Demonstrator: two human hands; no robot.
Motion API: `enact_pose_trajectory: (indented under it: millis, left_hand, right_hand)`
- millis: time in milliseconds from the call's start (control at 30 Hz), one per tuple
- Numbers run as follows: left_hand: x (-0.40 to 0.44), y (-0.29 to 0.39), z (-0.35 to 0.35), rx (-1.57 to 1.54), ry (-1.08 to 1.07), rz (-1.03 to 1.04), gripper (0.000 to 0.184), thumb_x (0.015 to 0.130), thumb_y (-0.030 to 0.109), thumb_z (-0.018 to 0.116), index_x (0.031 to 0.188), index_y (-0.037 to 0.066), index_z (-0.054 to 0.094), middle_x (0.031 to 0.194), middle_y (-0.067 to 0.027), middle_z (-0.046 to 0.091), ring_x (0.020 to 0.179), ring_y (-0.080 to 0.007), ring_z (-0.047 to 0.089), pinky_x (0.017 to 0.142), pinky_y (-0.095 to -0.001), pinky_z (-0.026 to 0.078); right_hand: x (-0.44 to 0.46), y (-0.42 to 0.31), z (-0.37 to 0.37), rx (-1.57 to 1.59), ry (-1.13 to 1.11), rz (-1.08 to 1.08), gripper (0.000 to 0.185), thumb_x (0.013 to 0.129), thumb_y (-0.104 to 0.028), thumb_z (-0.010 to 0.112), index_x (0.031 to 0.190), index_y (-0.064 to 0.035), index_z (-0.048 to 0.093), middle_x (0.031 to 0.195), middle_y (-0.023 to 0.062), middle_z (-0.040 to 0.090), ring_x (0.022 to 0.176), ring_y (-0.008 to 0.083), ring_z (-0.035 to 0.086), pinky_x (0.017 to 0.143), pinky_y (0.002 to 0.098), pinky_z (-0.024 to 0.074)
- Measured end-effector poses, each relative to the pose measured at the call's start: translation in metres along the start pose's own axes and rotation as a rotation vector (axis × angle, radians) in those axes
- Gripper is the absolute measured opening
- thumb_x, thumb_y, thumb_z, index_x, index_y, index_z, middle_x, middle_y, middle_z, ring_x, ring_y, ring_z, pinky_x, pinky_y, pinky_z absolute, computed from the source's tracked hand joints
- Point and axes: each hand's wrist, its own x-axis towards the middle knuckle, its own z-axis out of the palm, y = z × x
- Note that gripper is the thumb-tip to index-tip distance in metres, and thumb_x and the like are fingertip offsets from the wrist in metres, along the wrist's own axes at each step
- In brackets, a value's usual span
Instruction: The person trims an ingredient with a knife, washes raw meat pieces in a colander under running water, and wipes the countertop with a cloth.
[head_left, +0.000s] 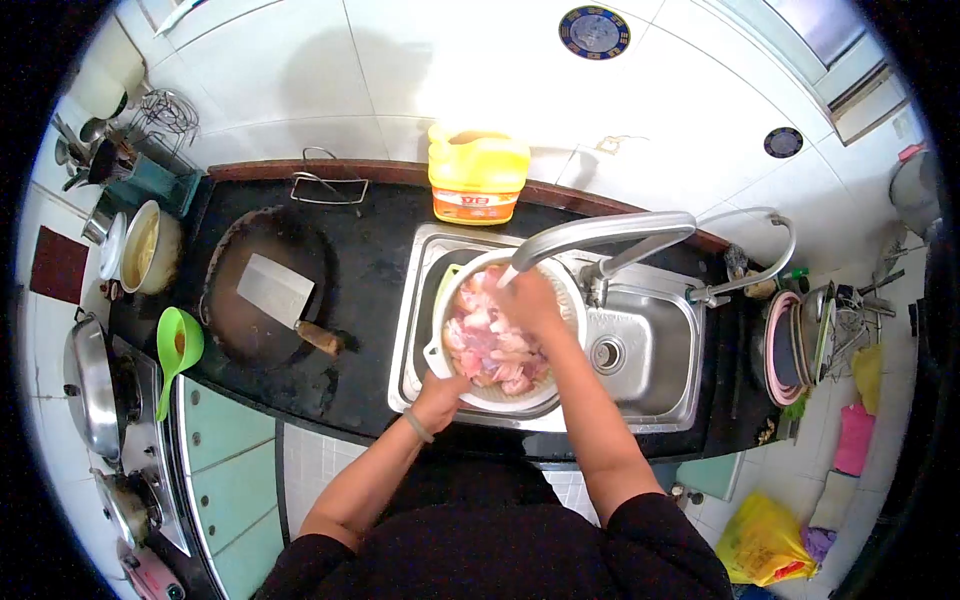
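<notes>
Meat [484,350]: in white bowl [515,402], over left sink basin [404,362]
Left hand [437,402]: gripping bowl's near-left rim
Right hand [527,303]: on meat, grip unclear
Faucet [610,232]: juts over bowl's far rim
Tabletop [375,265]: cleaver [277,291] on round board [258,338], left; yellow jug [480,168], far

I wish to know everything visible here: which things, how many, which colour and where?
Counter: one, black, across the middle
Sink: one, silver, set in the counter
Bowl: one, white, over the left sink compartment
Meat: several pieces, pink, in the bowl
Taps: two, silver, at the sink's far side
Jug: one, yellow, behind the sink
Board: one, dark brown, left counter
Cleaver: one, silver and brown, on the board
Ladle: one, green, left counter edge
Bag: one, yellow, lower right
Edge items: many, mixed colours, mostly unclear
Shirt: one, black, bottom centre
Left hand: one, bare, at the bowl's rim
Right hand: one, bare, over the meat
</notes>
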Motion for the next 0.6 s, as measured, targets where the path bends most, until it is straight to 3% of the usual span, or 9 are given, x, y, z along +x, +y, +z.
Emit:
enact_pose_trajectory:
  millis: [33, 67, 133, 167, 233, 400, 467, 533, 600]
  left_hand:
    - [0.007, -0.008, -0.003, 0.009, -0.015, 0.071, 0.043, 0.079, -0.002, 0.057, 0.119, 0.0, 0.044, 0.11, -0.0104, 0.055, 0.097, -0.0227, 0.058, 0.075, -0.0348, 0.054]
    - [0.007, -0.005, -0.002, 0.011, -0.01, 0.073, 0.043, 0.079, -0.002, 0.057, 0.119, 0.0, 0.044, 0.11, -0.0104, 0.055, 0.097, -0.0227, 0.058, 0.075, -0.0348, 0.054]
    - [0.008, 0.002, 0.001, 0.024, 0.054, -0.002, 0.053, 0.072, -0.011, 0.055, 0.121, 0.005, 0.042, 0.111, -0.0097, 0.056, 0.097, -0.0242, 0.059, 0.075, -0.0375, 0.055]
    - [0.008, 0.006, -0.001, 0.026, 0.025, -0.063, 0.049, 0.074, -0.011, 0.053, 0.119, 0.005, 0.043, 0.107, -0.0096, 0.057, 0.094, -0.0248, 0.06, 0.075, -0.0398, 0.055]
    - [0.004, 0.009, -0.008, -0.038, 0.012, -0.055, 0.049, 0.074, -0.01, 0.053, 0.12, 0.005, 0.042, 0.108, -0.0105, 0.057, 0.094, -0.0256, 0.06, 0.074, -0.0408, 0.055]
    - [0.001, 0.006, -0.03, -0.067, 0.021, -0.001, 0.056, 0.072, -0.007, 0.052, 0.125, 0.001, 0.037, 0.116, -0.0152, 0.053, 0.099, -0.0287, 0.059, 0.073, -0.0433, 0.056]
    - [0.0, 0.007, -0.032, -0.082, 0.008, 0.011, 0.061, 0.071, -0.008, 0.052, 0.128, 0.002, 0.034, 0.118, -0.015, 0.051, 0.101, -0.0293, 0.058, 0.073, -0.0435, 0.056]
    - [-0.002, 0.007, -0.029, -0.057, 0.015, 0.055, 0.064, 0.07, -0.009, 0.052, 0.129, 0.004, 0.032, 0.12, -0.0145, 0.05, 0.103, -0.0291, 0.057, 0.073, -0.0435, 0.056]
    - [-0.002, 0.004, -0.027, -0.035, 0.009, 0.015, 0.064, 0.07, -0.009, 0.052, 0.129, 0.005, 0.032, 0.12, -0.014, 0.05, 0.103, -0.0288, 0.057, 0.074, -0.0438, 0.056]
  right_hand:
    - [0.004, 0.001, 0.01, -0.085, -0.181, 0.121, 0.044, 0.077, -0.049, 0.055, 0.093, -0.0093, 0.065, 0.094, 0.0149, 0.062, 0.087, 0.036, 0.059, 0.08, 0.0489, 0.0426]
    - [0.001, -0.011, 0.014, -0.08, -0.183, 0.119, 0.044, 0.077, -0.049, 0.055, 0.093, -0.0093, 0.065, 0.094, 0.0149, 0.062, 0.087, 0.036, 0.059, 0.08, 0.0489, 0.0426]
    - [-0.02, -0.031, 0.023, -0.231, -0.178, -0.219, 0.036, 0.072, -0.042, 0.063, 0.096, -0.0144, 0.064, 0.108, 0.0121, 0.057, 0.107, 0.0315, 0.051, 0.088, 0.0544, 0.0329]
    - [-0.03, -0.03, 0.024, -0.229, -0.178, -0.213, 0.036, 0.072, -0.042, 0.063, 0.096, -0.0144, 0.064, 0.108, 0.0121, 0.057, 0.107, 0.0315, 0.051, 0.088, 0.0544, 0.0329]
    - [-0.046, -0.025, 0.024, -0.183, -0.209, -0.417, 0.037, 0.068, -0.039, 0.066, 0.099, -0.02, 0.063, 0.117, 0.0076, 0.051, 0.117, 0.0303, 0.042, 0.092, 0.0584, 0.025]
    - [-0.066, 0.025, 0.014, -0.212, -0.258, -0.388, 0.037, 0.062, -0.031, 0.069, 0.098, -0.0234, 0.063, 0.119, 0.0063, 0.048, 0.117, 0.0327, 0.04, 0.094, 0.051, 0.0287]
    - [-0.057, 0.034, 0.009, 0.058, -0.075, -0.463, 0.035, 0.063, -0.029, 0.068, 0.097, -0.0226, 0.063, 0.118, 0.0083, 0.048, 0.115, 0.033, 0.041, 0.094, 0.0457, 0.0314]
    - [-0.047, 0.029, 0.002, 0.04, -0.136, -0.372, 0.036, 0.065, -0.031, 0.066, 0.099, -0.0179, 0.062, 0.115, 0.0118, 0.049, 0.113, 0.0336, 0.042, 0.094, 0.0436, 0.0325]
    - [-0.034, 0.005, 0.011, -0.188, -0.192, -0.101, 0.037, 0.067, -0.037, 0.064, 0.096, -0.0131, 0.063, 0.112, 0.0131, 0.051, 0.111, 0.0335, 0.043, 0.093, 0.0445, 0.0337]
